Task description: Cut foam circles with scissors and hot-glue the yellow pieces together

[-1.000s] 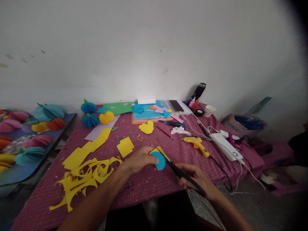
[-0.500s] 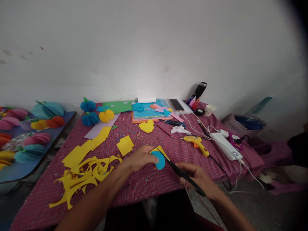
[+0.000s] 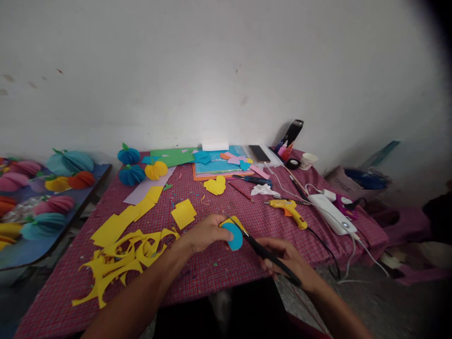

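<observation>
My left hand [image 3: 205, 233] pinches a small stack of paper above the table's near edge: a blue rounded piece [image 3: 234, 236] laid over a yellow sheet [image 3: 236, 221]. My right hand [image 3: 287, 262] grips black scissors [image 3: 257, 247], and their blades run up along the right side of the blue piece. Both forearms come in from the bottom of the view.
The table has a red checked cloth [image 3: 226, 266]. Yellow offcuts [image 3: 122, 256] and yellow squares [image 3: 183, 213] lie left of my hands. A yellow glue gun [image 3: 288, 210], white power strip [image 3: 332, 214], cables, paper cup [image 3: 307, 161], phone [image 3: 259, 154], coloured sheets [image 3: 215, 167] and paper honeycomb balls [image 3: 132, 174] sit farther back.
Almost nothing has changed; both hands stay on the paper and scissors, with the scissors shifted only slightly along the blue piece.
</observation>
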`<state>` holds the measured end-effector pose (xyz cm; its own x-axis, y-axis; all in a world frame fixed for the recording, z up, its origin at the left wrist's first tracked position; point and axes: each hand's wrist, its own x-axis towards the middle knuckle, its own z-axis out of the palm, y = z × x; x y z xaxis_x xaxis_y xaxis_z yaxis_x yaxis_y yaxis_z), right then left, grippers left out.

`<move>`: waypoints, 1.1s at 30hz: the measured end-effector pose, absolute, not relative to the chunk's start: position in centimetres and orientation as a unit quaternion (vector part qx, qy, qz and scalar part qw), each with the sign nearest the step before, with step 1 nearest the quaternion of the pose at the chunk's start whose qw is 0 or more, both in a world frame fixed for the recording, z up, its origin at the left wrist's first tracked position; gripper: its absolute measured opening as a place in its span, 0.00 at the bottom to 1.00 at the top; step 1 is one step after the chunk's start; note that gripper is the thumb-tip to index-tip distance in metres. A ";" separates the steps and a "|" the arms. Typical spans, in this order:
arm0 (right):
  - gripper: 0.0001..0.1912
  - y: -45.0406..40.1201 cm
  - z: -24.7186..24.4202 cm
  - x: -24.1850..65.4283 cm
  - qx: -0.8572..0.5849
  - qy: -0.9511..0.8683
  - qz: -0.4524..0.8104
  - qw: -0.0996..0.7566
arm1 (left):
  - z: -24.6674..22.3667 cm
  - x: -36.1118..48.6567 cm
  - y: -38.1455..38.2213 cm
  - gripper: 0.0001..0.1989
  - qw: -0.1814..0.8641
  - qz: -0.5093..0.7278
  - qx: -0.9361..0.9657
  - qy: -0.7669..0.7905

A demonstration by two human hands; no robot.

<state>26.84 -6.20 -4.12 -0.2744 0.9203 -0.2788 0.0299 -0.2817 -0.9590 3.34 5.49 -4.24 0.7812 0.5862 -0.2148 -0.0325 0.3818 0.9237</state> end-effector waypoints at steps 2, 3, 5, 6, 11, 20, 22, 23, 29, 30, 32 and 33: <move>0.24 -6.2 -4.2 27.0 -0.493 -0.489 0.631 0.346 | -4.2 3.3 5.5 0.08 0.786 0.195 0.521 0.269; 0.24 -6.3 -4.2 27.0 -0.495 -0.493 0.629 0.342 | -4.2 3.3 5.5 0.08 0.786 0.194 0.521 0.272; 0.24 -6.4 -4.2 27.1 -0.499 -0.502 0.622 0.336 | -4.2 3.3 5.5 0.08 0.783 0.192 0.522 0.278; 0.24 -6.4 -4.1 27.2 -0.500 -0.507 0.617 0.334 | -4.3 3.3 5.5 0.08 0.782 0.190 0.523 0.280; 0.24 -6.6 -4.0 27.5 -0.501 -0.528 0.603 0.326 | -4.6 3.2 5.6 0.09 0.788 0.179 0.520 0.276; 0.22 -6.6 -3.7 27.7 -0.479 -0.545 0.614 0.311 | -4.7 3.1 5.6 0.08 0.793 0.166 0.524 0.262; 0.21 -6.6 -3.6 27.7 -0.476 -0.538 0.621 0.315 | -4.5 3.1 5.6 0.10 0.797 0.159 0.525 0.253; 0.21 -6.5 -3.5 27.7 -0.476 -0.535 0.622 0.316 | -4.4 3.1 5.5 0.11 0.798 0.156 0.526 0.251; 0.21 -6.2 -3.3 27.7 -0.487 -0.535 0.623 0.298 | -4.3 3.1 5.5 0.10 0.800 0.147 0.531 0.238; 0.22 -6.2 -3.2 27.7 -0.488 -0.535 0.624 0.295 | -4.3 3.1 5.5 0.10 0.800 0.147 0.531 0.238; 0.22 -6.2 -3.2 27.7 -0.489 -0.534 0.626 0.291 | -4.5 3.1 5.6 0.10 0.801 0.147 0.529 0.240; 0.22 -6.2 -3.1 27.7 -0.487 -0.534 0.627 0.290 | -4.6 3.1 5.6 0.10 0.801 0.147 0.528 0.241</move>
